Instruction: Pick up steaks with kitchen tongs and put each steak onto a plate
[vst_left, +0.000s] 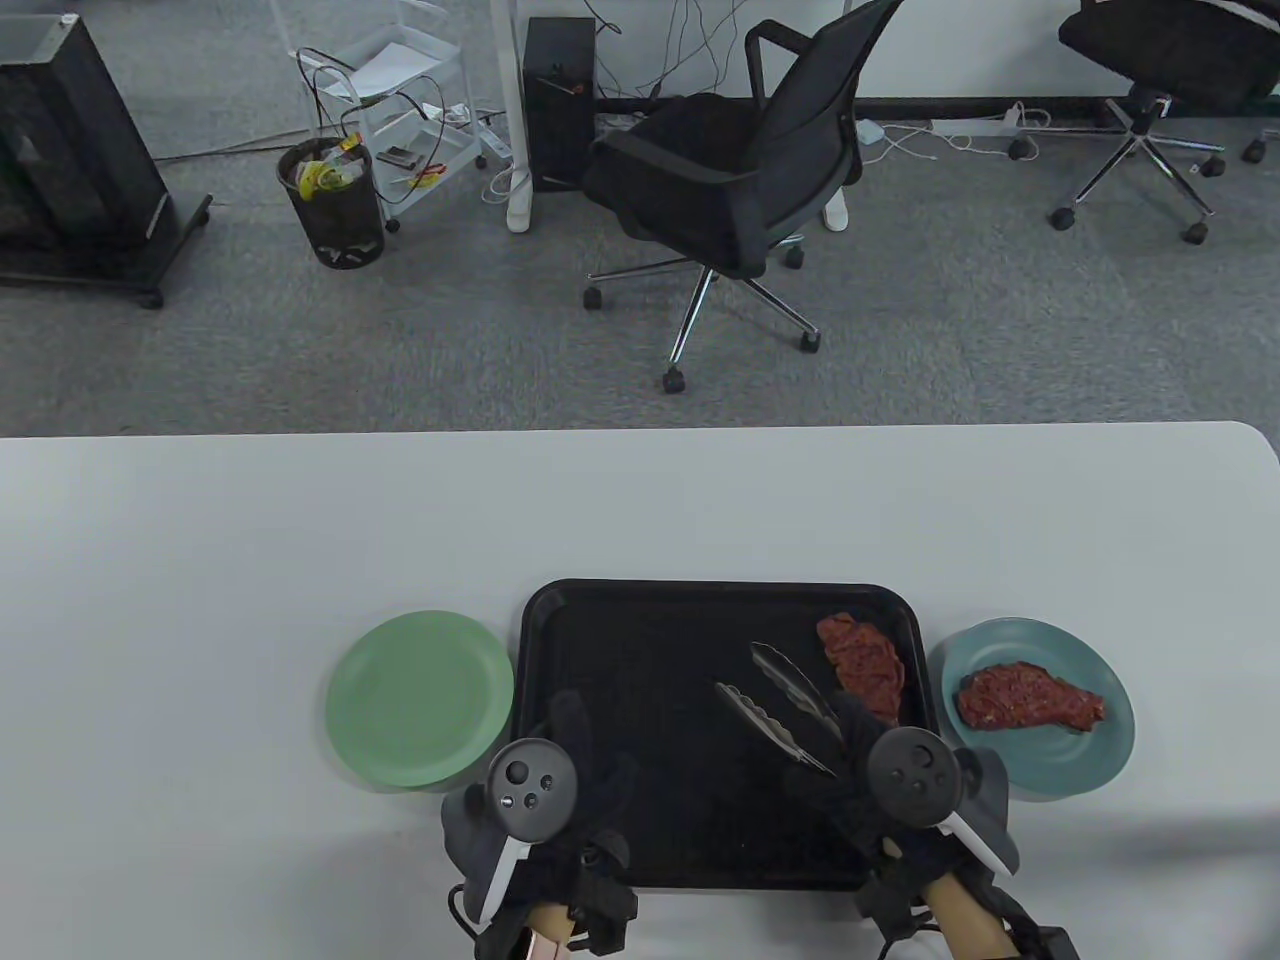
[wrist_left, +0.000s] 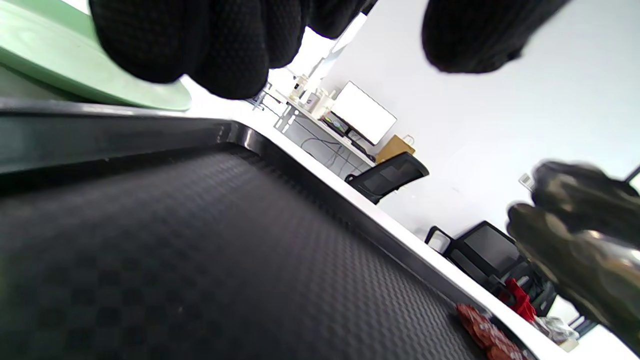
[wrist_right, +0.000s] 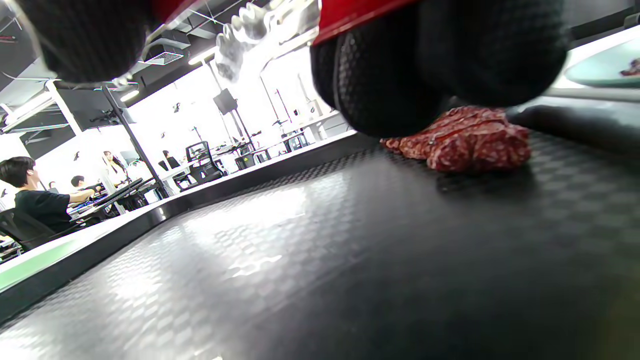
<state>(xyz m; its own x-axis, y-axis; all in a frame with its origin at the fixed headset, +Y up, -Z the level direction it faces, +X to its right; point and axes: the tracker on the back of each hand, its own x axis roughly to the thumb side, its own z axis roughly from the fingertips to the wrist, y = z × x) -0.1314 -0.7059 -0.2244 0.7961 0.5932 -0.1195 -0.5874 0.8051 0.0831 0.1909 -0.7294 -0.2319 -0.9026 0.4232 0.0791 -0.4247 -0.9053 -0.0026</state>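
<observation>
A black tray (vst_left: 650, 780) lies between an empty green plate (vst_left: 420, 700) and a blue plate (vst_left: 1100, 770). One raw steak (vst_left: 1030, 698) rests on the blue plate. Another steak (vst_left: 862, 665) lies at the tray's right side, close in the right wrist view (wrist_right: 465, 140). My right hand (vst_left: 860, 755) grips the red-handled metal tongs (vst_left: 785, 705); their tips are spread apart and point up-left over the tray, just left of that steak. My left hand (vst_left: 568, 735) rests over the tray's near left corner, holding nothing, fingers (wrist_left: 225, 45) hanging above the tray floor (wrist_left: 200, 240).
The table's far edge runs behind the tray, with office chairs and a bin on the floor beyond. The green plate's rim (wrist_left: 75, 70) sits right beside the tray's left wall. People sit at desks in the far background of the right wrist view.
</observation>
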